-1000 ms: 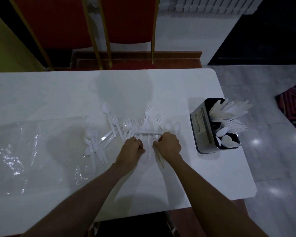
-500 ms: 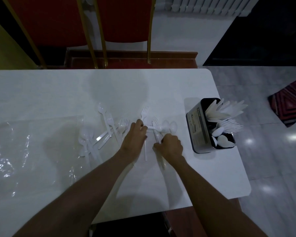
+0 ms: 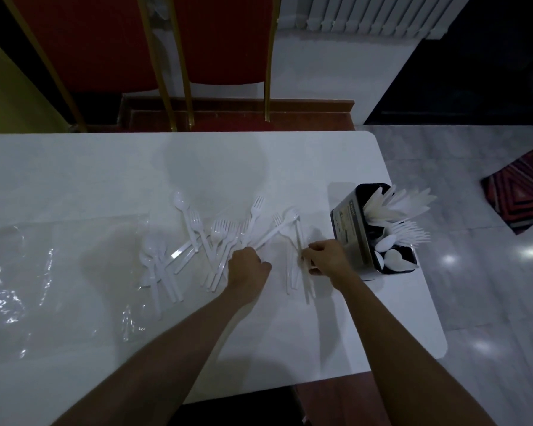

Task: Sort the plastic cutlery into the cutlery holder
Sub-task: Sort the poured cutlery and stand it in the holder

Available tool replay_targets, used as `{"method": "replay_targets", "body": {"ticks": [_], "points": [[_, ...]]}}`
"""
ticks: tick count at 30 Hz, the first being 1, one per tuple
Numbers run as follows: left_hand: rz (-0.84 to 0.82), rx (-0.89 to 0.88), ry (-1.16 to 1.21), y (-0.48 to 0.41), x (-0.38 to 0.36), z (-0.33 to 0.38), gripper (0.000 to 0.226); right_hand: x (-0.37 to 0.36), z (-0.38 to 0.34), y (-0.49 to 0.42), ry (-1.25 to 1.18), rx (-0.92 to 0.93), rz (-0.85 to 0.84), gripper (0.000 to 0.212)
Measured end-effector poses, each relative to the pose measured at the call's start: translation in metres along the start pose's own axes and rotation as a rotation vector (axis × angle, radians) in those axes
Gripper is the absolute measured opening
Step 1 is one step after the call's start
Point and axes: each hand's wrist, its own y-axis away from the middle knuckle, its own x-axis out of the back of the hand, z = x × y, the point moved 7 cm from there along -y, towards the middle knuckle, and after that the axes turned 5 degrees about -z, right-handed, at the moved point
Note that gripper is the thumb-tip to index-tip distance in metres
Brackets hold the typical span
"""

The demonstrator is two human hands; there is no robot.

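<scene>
**A:** How far along is the sorting?

**B:** Partway, I'd judge. The black rectangular cutlery holder (image 3: 350, 232), right of centre in the frame, already bristles with white pieces. A loose spread of white plastic forks and spoons (image 3: 216, 238) lies on the white table (image 3: 136, 167) at mid-frame, left of it.

**A:** And the hands?

**B:** The right hand (image 3: 323, 256) pinches a small bundle of white handles (image 3: 307, 287), just beside the holder. The left hand (image 3: 248, 265) is curled over handles in the spread. Whether it grips one, I cannot tell.

**A:** What's left?

**B:** Many pieces, and that bundle is not yet in.
</scene>
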Motion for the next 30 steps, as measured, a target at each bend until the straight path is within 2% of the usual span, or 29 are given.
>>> {"method": "replay_targets", "body": {"ticks": [7,18,22,25,30], "points": [[-0.047,0.045,0.108,-0.001,-0.029,0.024,0.03,0.006,0.012,-0.001,-0.013,-0.003,0.006,0.025],[-0.021,0.092,0.031,-0.007,-0.03,0.018,0.035,0.005,0.018,-0.002,-0.007,0.021,-0.028,0.02],[-0.075,0.117,-0.028,0.0,-0.022,0.011,0.041,0.003,0.014,-0.004,0.012,0.019,-0.029,0.022],[-0.118,0.117,-0.047,0.005,-0.015,0.005,0.027,0.002,0.009,0.0,0.019,0.025,-0.023,0.017],[-0.23,0.107,0.016,0.011,0.01,-0.014,0.038,-0.002,-0.003,0.018,0.013,0.009,-0.074,0.024]]}}
